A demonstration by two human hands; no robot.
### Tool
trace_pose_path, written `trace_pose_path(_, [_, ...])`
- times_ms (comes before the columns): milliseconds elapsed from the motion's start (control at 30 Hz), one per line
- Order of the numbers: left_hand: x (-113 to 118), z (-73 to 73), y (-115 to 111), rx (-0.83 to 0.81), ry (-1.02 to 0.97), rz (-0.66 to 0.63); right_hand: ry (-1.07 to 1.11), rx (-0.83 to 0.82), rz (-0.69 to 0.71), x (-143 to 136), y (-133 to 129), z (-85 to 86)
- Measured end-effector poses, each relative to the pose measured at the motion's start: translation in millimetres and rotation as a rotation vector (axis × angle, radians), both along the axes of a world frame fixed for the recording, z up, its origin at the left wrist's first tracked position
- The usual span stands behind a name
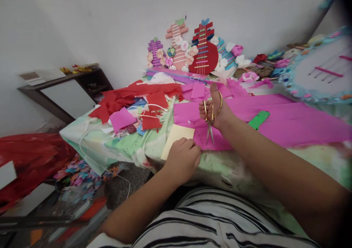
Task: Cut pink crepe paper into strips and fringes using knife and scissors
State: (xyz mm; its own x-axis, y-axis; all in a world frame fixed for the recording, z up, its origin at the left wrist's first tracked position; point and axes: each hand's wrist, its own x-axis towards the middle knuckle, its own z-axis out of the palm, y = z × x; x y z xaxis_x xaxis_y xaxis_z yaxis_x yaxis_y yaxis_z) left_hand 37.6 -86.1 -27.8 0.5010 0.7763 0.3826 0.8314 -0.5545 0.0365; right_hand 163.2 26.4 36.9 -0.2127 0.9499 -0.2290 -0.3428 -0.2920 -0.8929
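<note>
Over a pink sheet [291, 119] my right hand [213, 108] holds gold-handled scissors [209, 134], its thumb and fingers at the handle loops and the blades pointing down toward me, slightly parted. A pale yellow card [178, 131] lies at the table's near edge. My left hand [183, 158] has its fingers curled over the card's lower right part; its fingertips are hidden, so I cannot make out whether it grips the card. On the pink sheet, right of my right hand, rests a green piece [259, 120].
Red paper [123, 97] and a pink scrap [122, 119] lie left on the cloth-covered table [220, 167]. Guitar-shaped crafts [205, 55] lean on the wall behind. A round blue-rimmed craft [324, 72] stands far right. A dark cabinet [66, 94] is at left.
</note>
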Motion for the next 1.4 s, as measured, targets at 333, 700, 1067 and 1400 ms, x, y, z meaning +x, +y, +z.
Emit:
trace_pose_path(333, [1.3, -5.7, -9.1, 0.167, 0.049, -0.019, -0.063, -0.007, 0.071, -9.1, -9.0, -7.7])
trace_pose_path(700, [2.3, -6.4, -8.4, 0.162, 0.034, -0.015, -0.241, -0.018, -0.046, -23.1, -8.3, -20.7])
trace_pose_path(1067, [2.2, -5.3, -7.8, 0.153, 0.026, 0.008, -0.27, 0.085, -0.195, -14.0, -1.8, -20.5])
trace_pose_path(1400, [-24.7, 18.2, -6.6, -0.104, 0.053, 0.144, -0.505, 0.251, -0.087, 24.9, -26.5, 49.2])
